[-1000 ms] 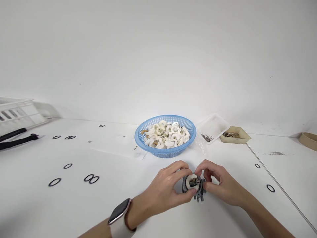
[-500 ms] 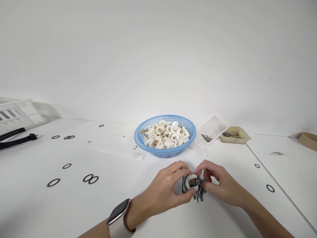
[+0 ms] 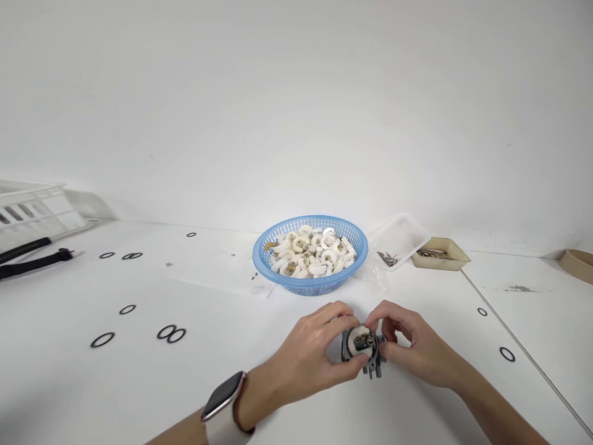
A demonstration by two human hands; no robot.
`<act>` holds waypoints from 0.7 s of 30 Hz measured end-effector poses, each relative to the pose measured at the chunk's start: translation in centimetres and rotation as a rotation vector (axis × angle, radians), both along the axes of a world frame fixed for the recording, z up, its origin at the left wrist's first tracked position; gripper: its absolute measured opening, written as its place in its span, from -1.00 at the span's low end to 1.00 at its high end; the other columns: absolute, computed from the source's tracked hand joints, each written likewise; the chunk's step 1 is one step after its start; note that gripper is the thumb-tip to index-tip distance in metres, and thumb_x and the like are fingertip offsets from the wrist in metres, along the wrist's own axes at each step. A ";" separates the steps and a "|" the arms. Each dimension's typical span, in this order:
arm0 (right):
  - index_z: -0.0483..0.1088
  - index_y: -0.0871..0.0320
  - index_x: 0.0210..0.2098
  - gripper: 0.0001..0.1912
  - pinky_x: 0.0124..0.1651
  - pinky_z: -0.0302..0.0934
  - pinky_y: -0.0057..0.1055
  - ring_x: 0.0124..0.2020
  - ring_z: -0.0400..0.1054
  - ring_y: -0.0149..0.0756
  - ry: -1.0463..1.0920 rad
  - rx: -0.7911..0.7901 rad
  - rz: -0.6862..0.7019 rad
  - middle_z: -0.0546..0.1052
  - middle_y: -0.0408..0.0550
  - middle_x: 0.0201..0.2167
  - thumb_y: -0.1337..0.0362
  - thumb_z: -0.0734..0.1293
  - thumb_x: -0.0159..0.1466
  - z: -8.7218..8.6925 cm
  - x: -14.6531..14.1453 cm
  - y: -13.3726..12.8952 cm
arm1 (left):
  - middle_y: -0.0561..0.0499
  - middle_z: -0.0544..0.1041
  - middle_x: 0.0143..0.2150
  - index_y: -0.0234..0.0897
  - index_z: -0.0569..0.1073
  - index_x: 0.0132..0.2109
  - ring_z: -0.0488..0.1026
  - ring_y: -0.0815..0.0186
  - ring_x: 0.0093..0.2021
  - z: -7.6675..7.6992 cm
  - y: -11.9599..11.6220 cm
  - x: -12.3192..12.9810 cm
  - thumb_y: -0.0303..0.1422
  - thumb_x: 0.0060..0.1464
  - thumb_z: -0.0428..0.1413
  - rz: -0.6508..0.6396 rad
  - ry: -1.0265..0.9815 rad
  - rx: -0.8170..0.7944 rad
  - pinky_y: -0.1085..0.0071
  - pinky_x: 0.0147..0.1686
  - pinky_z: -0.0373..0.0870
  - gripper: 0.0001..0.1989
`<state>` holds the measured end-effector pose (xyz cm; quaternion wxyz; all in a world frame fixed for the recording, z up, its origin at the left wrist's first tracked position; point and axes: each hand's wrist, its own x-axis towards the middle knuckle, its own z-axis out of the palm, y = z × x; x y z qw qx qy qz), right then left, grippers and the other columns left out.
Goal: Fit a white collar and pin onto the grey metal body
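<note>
A grey metal carburetor body [image 3: 373,363] sits between my two hands at the lower middle of the head view. Inside its round bowl opening lies a white C-shaped float [image 3: 353,341] around brass-coloured fittings. My left hand [image 3: 319,346], with a watch on the wrist, is closed around the body's left side, thumb at the near rim and fingers at the far rim. My right hand [image 3: 412,346] is closed at the right side, its thumb and index finger against the body. Whether a small part is between those fingertips cannot be made out.
A blue basket [image 3: 264,267] full of white floats stands behind my hands. To its right are a white tray [image 3: 407,232] with small metal pins and a beige tray [image 3: 445,262]. Black rubber rings [image 3: 102,339] lie on both sides. A white crate [image 3: 50,210] and black-handled tools [image 3: 34,264] are at left.
Hardly anything differs. Both hands keep their hold on the carburetor body, and the whole view has shifted very slightly.
</note>
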<state>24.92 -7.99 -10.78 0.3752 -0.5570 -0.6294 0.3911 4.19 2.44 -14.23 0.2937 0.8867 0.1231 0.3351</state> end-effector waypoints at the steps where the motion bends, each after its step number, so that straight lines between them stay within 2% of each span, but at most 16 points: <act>1: 0.45 -0.04 -0.13 -0.69 -0.17 0.17 -0.33 -0.31 0.21 -0.33 -0.001 0.000 0.000 0.43 -0.19 -0.19 0.40 0.27 0.18 0.0 0.0 0.0 | 0.03 0.50 -0.08 -0.13 0.49 -0.02 0.49 0.27 -0.14 0.0 0.0 0.0 -0.33 0.20 0.21 -0.001 -0.002 0.001 0.35 -0.15 0.43 -0.80; 11: 0.45 -0.05 -0.14 -0.72 -0.17 0.19 -0.34 -0.32 0.20 -0.35 -0.018 0.015 0.007 0.43 -0.19 -0.18 0.39 0.31 0.19 0.0 -0.1 0.0 | 0.04 0.50 -0.10 -0.13 0.49 -0.01 0.48 0.27 -0.15 -0.2 -0.1 0.0 -0.33 0.19 0.21 0.004 -0.004 0.013 0.36 -0.18 0.42 -0.79; 21: 0.45 -0.05 -0.15 -0.73 -0.17 0.19 -0.35 -0.33 0.20 -0.35 -0.016 0.014 0.005 0.43 -0.19 -0.18 0.39 0.30 0.20 0.0 -0.2 0.0 | 0.04 0.50 -0.10 -0.14 0.49 -0.03 0.49 0.27 -0.16 0.2 -0.1 0.0 -0.34 0.20 0.20 -0.003 0.007 0.012 0.35 -0.18 0.42 -0.80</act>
